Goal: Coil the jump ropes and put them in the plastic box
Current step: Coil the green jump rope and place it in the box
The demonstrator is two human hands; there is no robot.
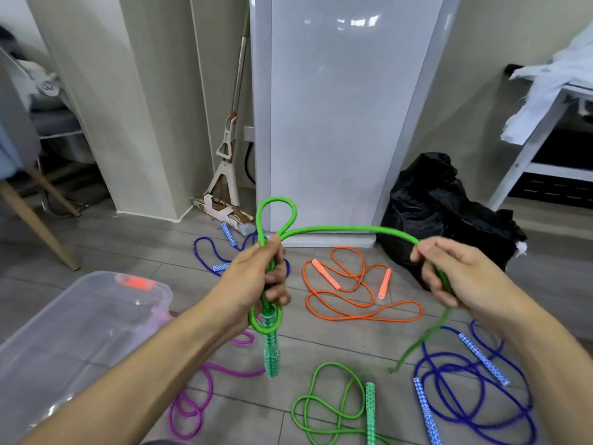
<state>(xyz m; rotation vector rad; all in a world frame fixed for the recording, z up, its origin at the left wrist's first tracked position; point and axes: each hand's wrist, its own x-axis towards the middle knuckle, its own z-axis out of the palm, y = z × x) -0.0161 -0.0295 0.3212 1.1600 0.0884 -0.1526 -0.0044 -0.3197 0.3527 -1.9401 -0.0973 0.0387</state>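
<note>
My left hand (pixel 266 277) grips loops of a green jump rope (pixel 337 229) held in the air; one loop sticks up above the fist and a green patterned handle (pixel 271 351) hangs below it. The rope arcs right into my right hand (pixel 449 274), which is closed on it, and trails blurred to the floor. A clear plastic box (pixel 64 335) with an orange latch stands at the lower left. On the floor lie an orange rope (pixel 346 293), a blue rope (pixel 475 387) at the right, another blue rope (pixel 208 252) further back, a pink rope (pixel 205 390) and more green rope (pixel 333 406).
A white fridge-like cabinet (pixel 337 123) stands straight ahead, with a mop (pixel 227 162) leaning left of it and a black rubbish bag (pixel 442 203) to its right. A white shelf with cloth (pixel 552 101) is at the far right. Wooden chair legs (pixel 38 220) are at the left.
</note>
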